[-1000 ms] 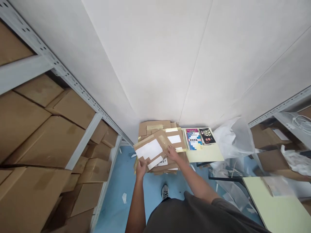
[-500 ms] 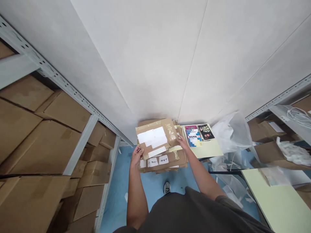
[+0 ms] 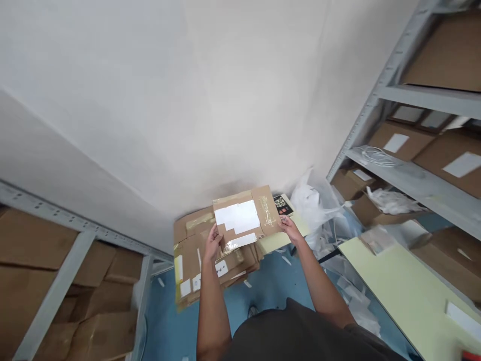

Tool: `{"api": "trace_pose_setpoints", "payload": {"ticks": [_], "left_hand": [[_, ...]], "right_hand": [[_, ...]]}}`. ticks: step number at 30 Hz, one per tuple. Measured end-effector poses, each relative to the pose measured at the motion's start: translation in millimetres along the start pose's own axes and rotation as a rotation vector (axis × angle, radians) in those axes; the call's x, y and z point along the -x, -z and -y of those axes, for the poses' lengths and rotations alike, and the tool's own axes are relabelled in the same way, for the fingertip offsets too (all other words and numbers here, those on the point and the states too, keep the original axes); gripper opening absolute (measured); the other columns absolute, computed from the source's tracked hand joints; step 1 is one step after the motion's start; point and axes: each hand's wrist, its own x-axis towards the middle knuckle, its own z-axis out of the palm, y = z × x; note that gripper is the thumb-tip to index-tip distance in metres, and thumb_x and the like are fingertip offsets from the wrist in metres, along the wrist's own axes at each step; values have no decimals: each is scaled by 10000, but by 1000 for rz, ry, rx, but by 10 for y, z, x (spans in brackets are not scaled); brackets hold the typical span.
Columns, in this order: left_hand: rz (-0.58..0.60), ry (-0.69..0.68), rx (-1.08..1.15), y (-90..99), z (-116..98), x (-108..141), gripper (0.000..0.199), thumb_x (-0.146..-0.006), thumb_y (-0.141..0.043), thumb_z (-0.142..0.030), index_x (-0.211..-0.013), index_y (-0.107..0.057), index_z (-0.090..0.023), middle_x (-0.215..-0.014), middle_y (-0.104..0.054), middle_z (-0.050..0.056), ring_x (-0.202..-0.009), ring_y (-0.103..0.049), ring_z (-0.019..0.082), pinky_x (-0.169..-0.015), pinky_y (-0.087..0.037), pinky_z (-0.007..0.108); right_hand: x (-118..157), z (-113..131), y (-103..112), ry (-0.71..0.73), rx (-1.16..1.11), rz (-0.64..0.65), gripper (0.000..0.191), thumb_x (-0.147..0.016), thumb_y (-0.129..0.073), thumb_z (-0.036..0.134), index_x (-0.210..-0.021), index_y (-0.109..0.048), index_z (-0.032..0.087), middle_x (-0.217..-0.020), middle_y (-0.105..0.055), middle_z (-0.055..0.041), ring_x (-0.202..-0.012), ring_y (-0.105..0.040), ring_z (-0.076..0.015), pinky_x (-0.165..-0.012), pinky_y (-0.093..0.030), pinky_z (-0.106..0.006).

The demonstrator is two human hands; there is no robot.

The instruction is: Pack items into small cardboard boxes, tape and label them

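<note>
Between both hands I carry a flattened cardboard box [image 3: 246, 215], brown, with torn white paper labels and clear tape on its face. My left hand [image 3: 213, 242] grips its lower left edge, thumb on top. At the right edge, my right hand [image 3: 288, 226] pinches the cardboard between thumb and fingers. Below and to the left lies a stack of flattened cardboard [image 3: 190, 245] with tape and small white labels, some handwritten. The held cardboard partly covers this stack and a dark book [image 3: 282, 204] on the small table.
Metal shelves with cardboard boxes [image 3: 108, 301] stand on the left, and another rack [image 3: 409, 95] on the right. Clear plastic bags [image 3: 319, 200] are heaped beside the pale small table [image 3: 272, 242]. A longer pale table [image 3: 398, 281] is at right. Paper scraps dot the blue floor [image 3: 165, 321].
The view has swung to the right, bringing more of the right rack in. The held cardboard has shifted right off the stack and now covers most of the books.
</note>
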Motion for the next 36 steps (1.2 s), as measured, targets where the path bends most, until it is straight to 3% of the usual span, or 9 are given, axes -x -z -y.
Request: {"api": "trace_pose_setpoints", "payload": {"ticks": [6,11,14,17,21,24,27,31,36], "left_hand": [[192,-96,-31,-1712,-151,-36,794,-724,-821,-471,-1451,-598,-245,-1321,-732,106,-1222,-688,252,-1021,-549,366],[341,-63,-72,-3178,-58,59,759,-645,-897,-528,-1295,-670,-207,-1095,-782,92,-1022,-730,259,-906,-580,377],[414,-49,-72,-4111,87,247,706,-676,-884,-516,-1285,-676,-227,-1054,-779,65,-977,-731,243,-877,-579,363],[531,-43,-105,-5020,272,517,670,-728,-837,-508,-1315,-676,-226,-1077,-780,62,-1020,-729,243,-921,-566,362],[759,-32,-181,-6039,558,836,686,-778,-776,-481,-1390,-634,-207,-1144,-785,80,-1073,-730,251,-966,-559,374],[869,-8,-221,-6624,807,973,670,-811,-749,-398,-1436,-593,-216,-1212,-774,94,-1116,-727,248,-990,-560,375],[973,17,-272,-7069,1081,1025,660,-836,-737,-344,-1465,-564,-244,-1323,-736,110,-1202,-705,245,-1010,-558,361],[1079,98,-366,-7503,1447,990,668,-851,-744,-341,-1481,-547,-238,-1258,-764,118,-1185,-721,251,-1028,-557,383],[1166,192,-423,-7926,1910,872,674,-802,-801,-338,-1429,-580,-227,-1171,-791,119,-1131,-747,267,-1027,-565,432]], "right_hand": [[647,404,1375,70,-40,-188,564,-718,-829,534,-1175,-624,275,-1049,-791,-59,-940,-741,-283,-791,-565,-377],[1364,611,2545,121,-39,-332,538,-759,-793,515,-1220,-640,285,-1056,-778,-46,-1012,-715,-277,-862,-554,-390],[1852,651,3200,168,3,-471,493,-779,-768,515,-1197,-663,276,-1027,-771,-42,-1017,-697,-274,-885,-540,-395],[2345,596,3744,209,7,-644,453,-765,-781,508,-1125,-667,259,-988,-764,-34,-968,-685,-266,-875,-532,-396],[2878,424,4233,214,-96,-839,434,-743,-806,508,-1058,-639,261,-937,-758,-33,-894,-684,-263,-843,-540,-418],[3096,294,4454,201,-148,-970,493,-713,-832,514,-1089,-628,266,-889,-752,-29,-852,-691,-264,-850,-556,-456],[3149,190,4601,189,-173,-1082,516,-691,-845,497,-1097,-628,264,-845,-750,-16,-817,-705,-256,-874,-569,-487],[3113,68,4760,167,-201,-1173,512,-635,-857,448,-1047,-626,250,-812,-758,-17,-791,-730,-267,-850,-585,-501],[3147,-128,4923,53,-158,-1401,498,-653,-831,459,-1064,-664,233,-811,-761,-26,-798,-742,-268,-819,-571,-460]]}}
